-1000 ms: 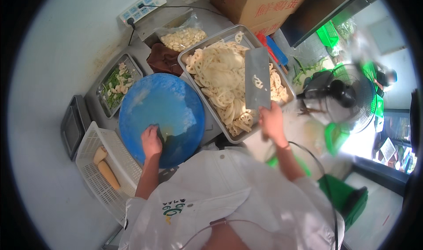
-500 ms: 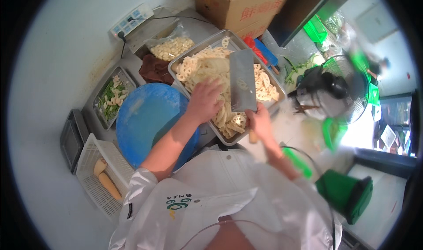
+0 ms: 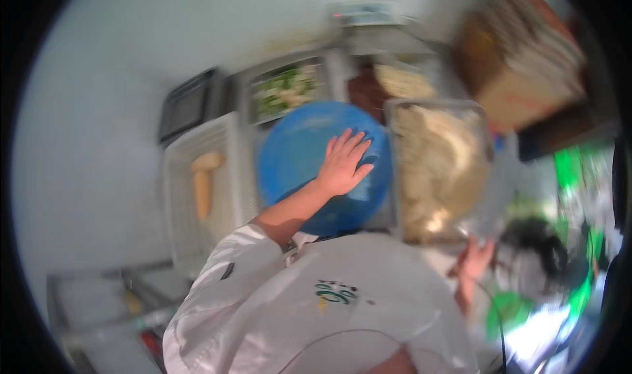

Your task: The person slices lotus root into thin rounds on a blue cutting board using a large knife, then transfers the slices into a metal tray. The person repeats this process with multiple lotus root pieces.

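My left hand (image 3: 343,166) is over the round blue chopping board (image 3: 296,157), its fingers spread and nothing in them. Whether the palm rests on the surface or hovers just above it, I cannot tell. Beside the board on the right is a metal tray (image 3: 488,133) heaped with pale sliced lotus root (image 3: 438,176), blurred. My right hand (image 3: 475,261) is near the tray's lower right corner, smeared by motion. Its grip is unclear, and no cleaver can be made out in or near it.
On the left stands a white plastic basket (image 3: 170,203) holding peeled lotus root pieces (image 3: 204,189). Behind the board are a small tray of chopped greens (image 3: 284,91), a brown cloth (image 3: 366,92) and a bag of pale pieces (image 3: 405,81). Cardboard boxes (image 3: 520,71) stand at the far right.
The view has swung to the left. My left hand has left the lotus root tray and is over the blue board. My right hand, which held a cleaver over the tray, has moved off its right side.
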A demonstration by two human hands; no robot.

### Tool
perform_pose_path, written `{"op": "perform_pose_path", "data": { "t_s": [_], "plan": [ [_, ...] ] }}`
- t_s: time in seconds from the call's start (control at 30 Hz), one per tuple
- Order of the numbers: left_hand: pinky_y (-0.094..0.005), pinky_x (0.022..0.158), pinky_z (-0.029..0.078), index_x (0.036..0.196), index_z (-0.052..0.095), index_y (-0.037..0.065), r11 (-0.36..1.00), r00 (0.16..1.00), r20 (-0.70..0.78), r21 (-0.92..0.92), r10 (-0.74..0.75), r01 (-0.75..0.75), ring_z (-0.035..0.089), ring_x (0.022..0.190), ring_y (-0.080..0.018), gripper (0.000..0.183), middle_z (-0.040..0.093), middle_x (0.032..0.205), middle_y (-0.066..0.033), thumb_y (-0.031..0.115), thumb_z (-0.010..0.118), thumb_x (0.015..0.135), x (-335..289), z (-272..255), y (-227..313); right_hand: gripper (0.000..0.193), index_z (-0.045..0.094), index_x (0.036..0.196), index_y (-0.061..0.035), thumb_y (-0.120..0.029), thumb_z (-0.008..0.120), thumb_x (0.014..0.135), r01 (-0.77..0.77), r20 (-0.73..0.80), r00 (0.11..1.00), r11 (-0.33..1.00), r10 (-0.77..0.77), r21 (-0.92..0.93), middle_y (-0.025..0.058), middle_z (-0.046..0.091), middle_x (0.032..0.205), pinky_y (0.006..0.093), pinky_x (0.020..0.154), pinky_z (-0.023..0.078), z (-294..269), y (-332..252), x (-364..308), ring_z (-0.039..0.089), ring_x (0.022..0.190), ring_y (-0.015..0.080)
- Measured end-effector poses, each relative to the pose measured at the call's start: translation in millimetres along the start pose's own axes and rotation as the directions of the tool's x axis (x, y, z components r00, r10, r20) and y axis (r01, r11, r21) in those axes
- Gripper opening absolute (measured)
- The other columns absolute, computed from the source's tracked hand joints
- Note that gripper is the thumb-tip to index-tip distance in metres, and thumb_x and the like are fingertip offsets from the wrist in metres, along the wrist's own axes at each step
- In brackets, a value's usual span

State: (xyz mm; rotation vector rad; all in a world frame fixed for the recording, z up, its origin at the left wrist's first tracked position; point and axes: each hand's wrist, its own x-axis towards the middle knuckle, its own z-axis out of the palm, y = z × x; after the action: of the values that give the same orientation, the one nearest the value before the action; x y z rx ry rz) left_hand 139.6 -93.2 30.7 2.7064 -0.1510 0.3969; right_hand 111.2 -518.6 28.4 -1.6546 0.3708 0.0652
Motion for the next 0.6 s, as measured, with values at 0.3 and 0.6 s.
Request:
{"op": "perform_pose_path", "data": {
  "t_s": [0.3,0.6],
  "plan": [
    [-0.0495,0.103,0.046,0.134,0.055,0.000,0.266,0.277,-0.524,0.098,-0.805,0.959,0.059,0.119,-0.0410,0.060,0.064,0.124,-0.0243,0.032,0.070,0.086,-284,-145,-259,0.010,0.054,0.103,-0.0068,-0.006,0.060,0.095,0.066,0.460,0.888,0.990,0.001,-0.128,0.0016,0.053,0.068,0.0258,0.046,0.038,133,27,10,0.047,0.050,0.0102],
    [-0.0493,0.099,0.050,0.128,0.053,0.000,-0.039,0.014,-0.265,0.194,-0.964,0.980,0.062,0.114,-0.0413,0.066,0.064,0.124,-0.0230,0.043,0.075,0.083,-391,-132,-328,0.008,0.060,0.098,-0.0050,-0.011,0.064,0.094,0.101,0.626,0.745,0.890,0.228,-0.444,0.0018,0.058,0.069,0.0272,0.047,0.043,205,-1,-38,0.052,0.051,0.0094]
  ]
}}
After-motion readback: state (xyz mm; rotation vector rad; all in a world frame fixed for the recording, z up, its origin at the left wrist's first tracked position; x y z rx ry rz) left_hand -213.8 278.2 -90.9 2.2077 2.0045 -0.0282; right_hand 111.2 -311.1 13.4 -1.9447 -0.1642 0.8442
